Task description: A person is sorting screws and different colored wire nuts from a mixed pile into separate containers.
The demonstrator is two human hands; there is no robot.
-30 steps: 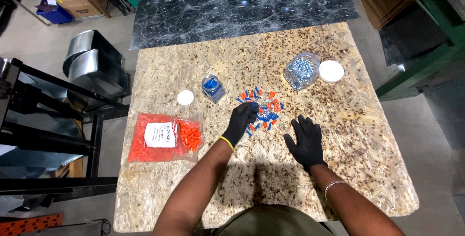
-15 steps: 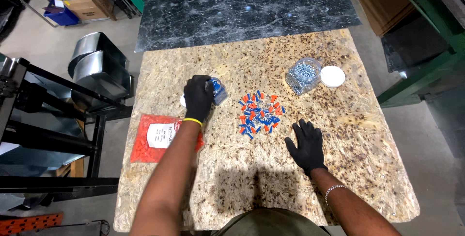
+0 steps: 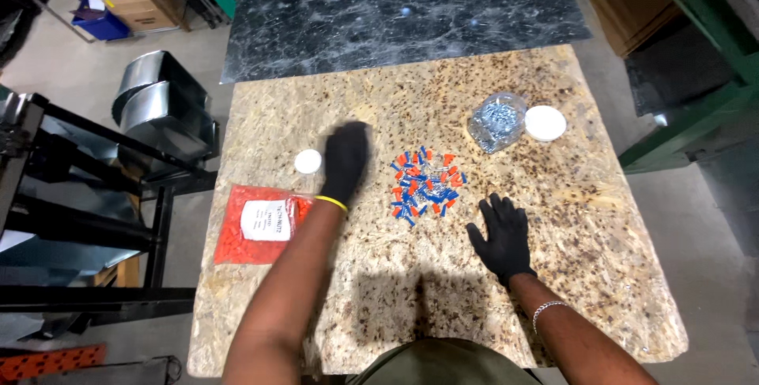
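You're standing over the speckled tan board [image 3: 601,219], and it fills the view, with a dark marbled slab [image 3: 395,9] butted against its far edge. Off to your left stands a black metal rack [image 3: 71,219] with bent sheet-metal pieces [image 3: 162,112] beside it, and on the floor beyond, a brown carton [image 3: 142,9] next to a blue box [image 3: 99,21].

On the board now: the orange bag [image 3: 261,223] lies flat at the near left, roughly rectangular, long side running away from you, a white rectangular label [image 3: 266,220] in its middle. Far right, a clear container of silvery hardware [image 3: 496,120] sits just beside its round white lid [image 3: 545,122]. A smaller round white cap [image 3: 308,161] lies above the bag, just left of your left glove.

Your left hand [image 3: 346,160] in its black glove with a yellow cuff is stretched out ahead of you, forearm running from the near edge up the board, and it's blurred. I cannot tell whether those fingers are curled around anything or loose.

Your right hand [image 3: 500,235] lies palm down on the board, fingers spread and relaxed, gripping nothing, a silver bracelet [image 3: 547,310] on the wrist.

Between the two hands, the scattered pile of small blue and orange pieces [image 3: 424,185] sits mid-board, just beyond your right fingertips and just right of the left glove. The pieces point every way, with no common axis.
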